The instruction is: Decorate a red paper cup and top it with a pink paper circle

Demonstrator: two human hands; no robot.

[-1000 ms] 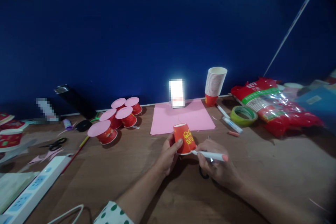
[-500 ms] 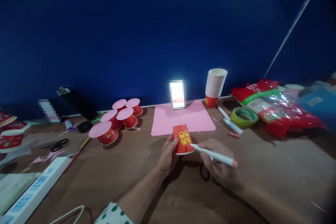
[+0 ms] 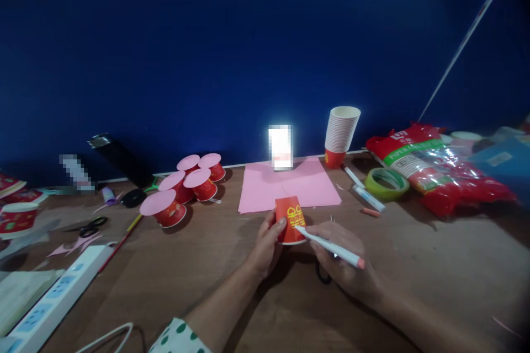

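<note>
Over the worktop [image 3: 182,265], I am clamping fingers: left hand [image 3: 265,245] on 1 red cup [image 3: 285,210], right hand [image 3: 344,274] on 1 white marker [image 3: 337,249].

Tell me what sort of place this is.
Probably a table used for paper crafts, in a home or a workroom; the view can't settle which. The signs: red paper cups topped with pink discs, scissors near pink scraps, and a white pen in the right hand.

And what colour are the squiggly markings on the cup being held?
Yellow markings on the red cup; see the head view.
</note>
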